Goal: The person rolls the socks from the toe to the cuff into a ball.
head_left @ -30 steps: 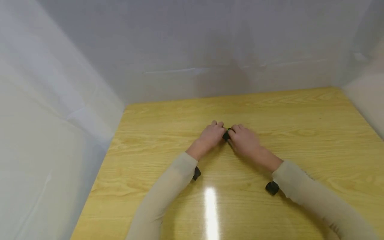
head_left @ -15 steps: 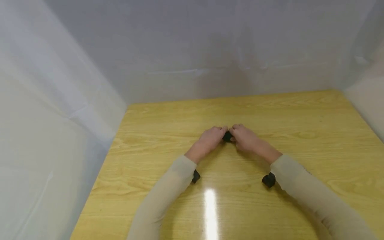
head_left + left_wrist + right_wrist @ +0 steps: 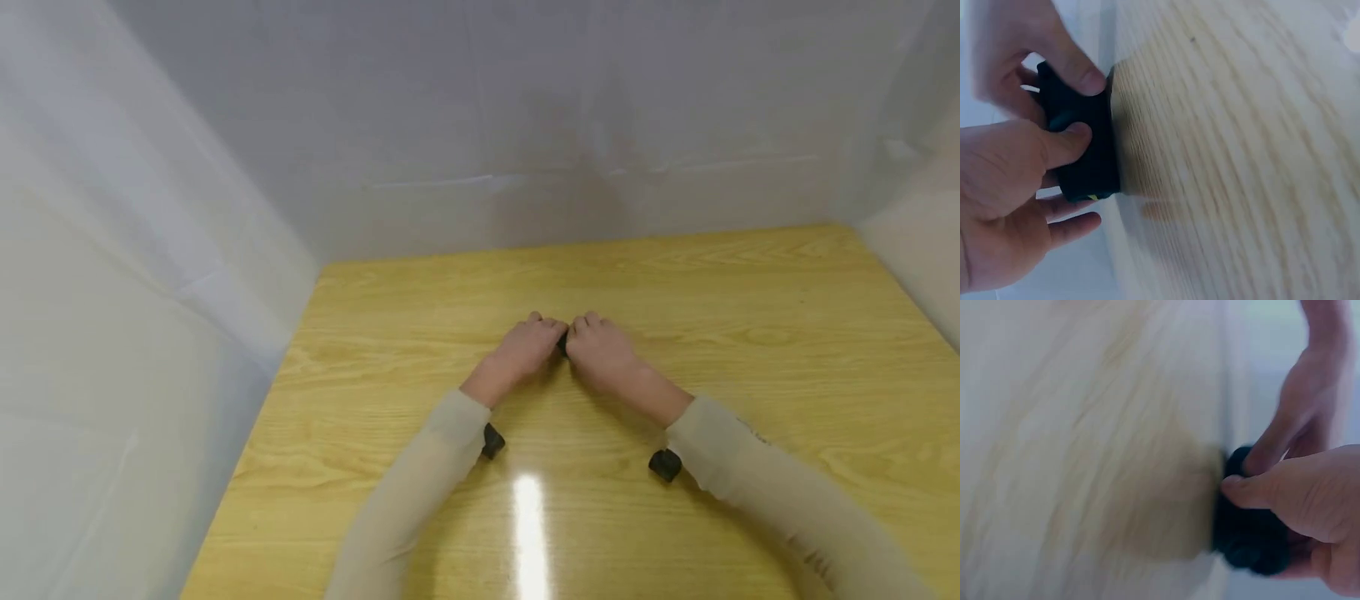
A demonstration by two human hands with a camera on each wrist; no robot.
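Your left hand [image 3: 527,350] and right hand [image 3: 600,353] meet at mid-tabletop [image 3: 750,333], both pinching one small black block [image 3: 1082,147] held between them, thumbs on its near face. Compared with half a second ago, your hands have closed in: the block, then plainly showing between the fingertips, is now almost hidden in the head view, suggesting a tighter two-handed grip. A yellow speck sits at its lower edge; no lettering or brand is legible.
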